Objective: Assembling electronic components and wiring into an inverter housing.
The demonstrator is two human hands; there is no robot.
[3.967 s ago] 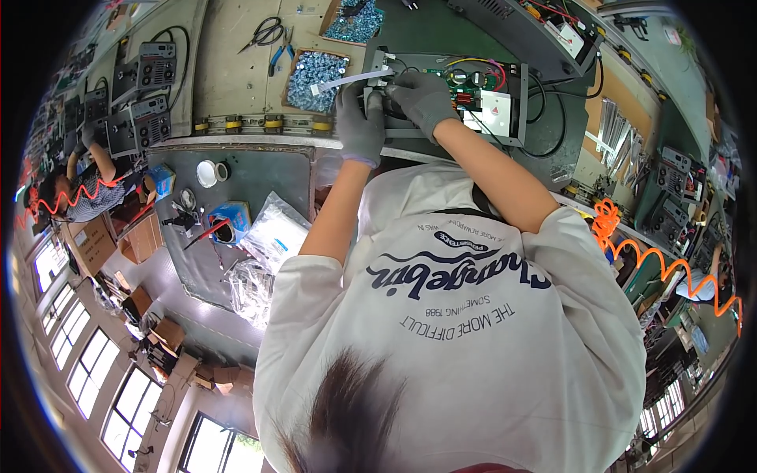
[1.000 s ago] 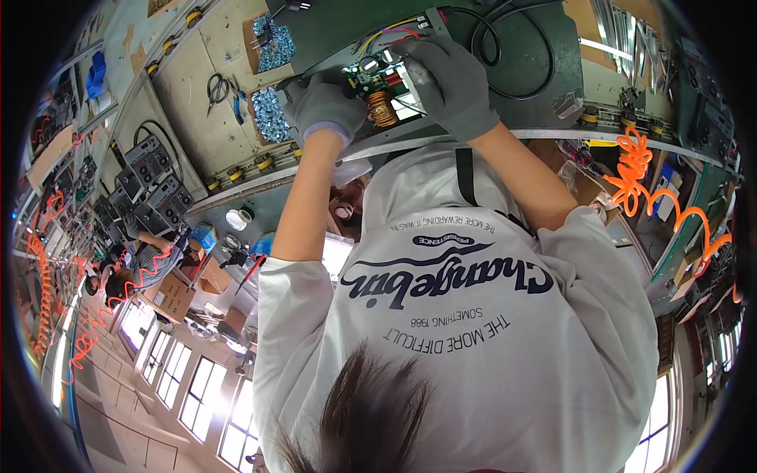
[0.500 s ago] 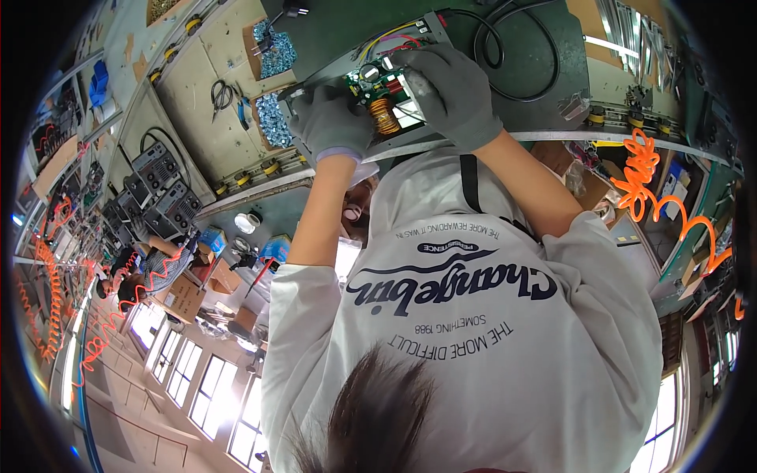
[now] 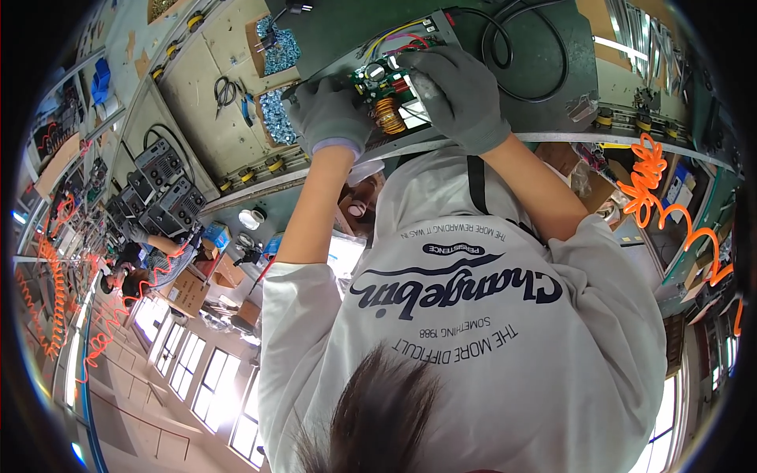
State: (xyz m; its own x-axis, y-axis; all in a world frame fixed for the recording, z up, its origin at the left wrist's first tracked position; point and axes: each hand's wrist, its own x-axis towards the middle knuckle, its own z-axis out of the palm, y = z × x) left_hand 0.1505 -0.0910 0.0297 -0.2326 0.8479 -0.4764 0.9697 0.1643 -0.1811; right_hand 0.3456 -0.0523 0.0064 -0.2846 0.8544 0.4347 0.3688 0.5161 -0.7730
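Observation:
An open metal case (image 4: 443, 29) with a green circuit board (image 4: 364, 76) inside sits on the bench in front of me. The board carries a copper-wound coil (image 4: 388, 116) and a round capacitor, and yellow and red wires run along the far side. My left hand (image 4: 331, 114), in a grey glove, is curled over the left end of the case, its fingertips partly hidden. Also gloved in grey, my right hand (image 4: 461, 98) grips the right side of the board beside a bright silver plate (image 4: 414, 114); its far fingers are out of sight.
Two boxes of small bluish parts (image 4: 277, 118) stand to the left, beside scissors (image 4: 225, 92) and blue-handled pliers (image 4: 246, 109). A black cable (image 4: 564, 67) loops at the right. An orange coiled hose (image 4: 646, 177) hangs nearby. A co-worker (image 4: 162, 264) is at far left.
The whole view has shifted slightly, so the bench sits a little lower and to the right. Both hands keep about the same place on the case and board.

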